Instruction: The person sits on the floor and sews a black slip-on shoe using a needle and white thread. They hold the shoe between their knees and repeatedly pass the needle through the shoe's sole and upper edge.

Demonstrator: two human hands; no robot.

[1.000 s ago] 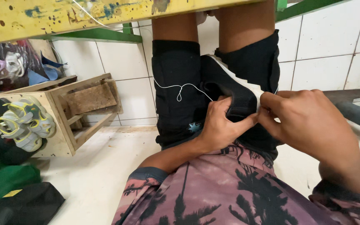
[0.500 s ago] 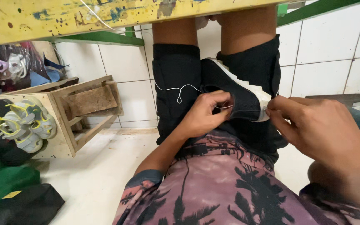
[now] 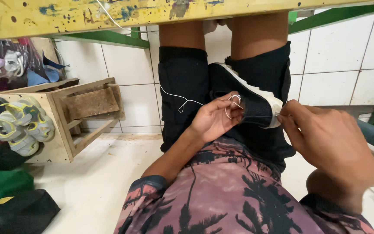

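Note:
A black shoe with a white sole point(image 3: 251, 102) lies wedged between my knees, sole edge facing right. My left hand point(image 3: 214, 118) rests on its upper and pinches a loop of white thread point(image 3: 182, 101) that trails off to the left across my black shorts point(image 3: 182, 91). My right hand point(image 3: 325, 141) is at the shoe's right end, fingertips closed at the white sole edge. Whether it pinches a needle or the thread there is hidden.
A yellow paint-stained tabletop edge point(image 3: 109, 15) runs overhead. At left stands a wooden stool on its side point(image 3: 76, 115), with pale yellow-laced sneakers point(image 3: 20, 123) in front of it and dark green and black bags point(image 3: 9, 199) on the white floor. White tiled wall behind.
My left hand has slid up along the shoe and pulled the thread into a loop. My right hand has moved off to the right, to the sole's end.

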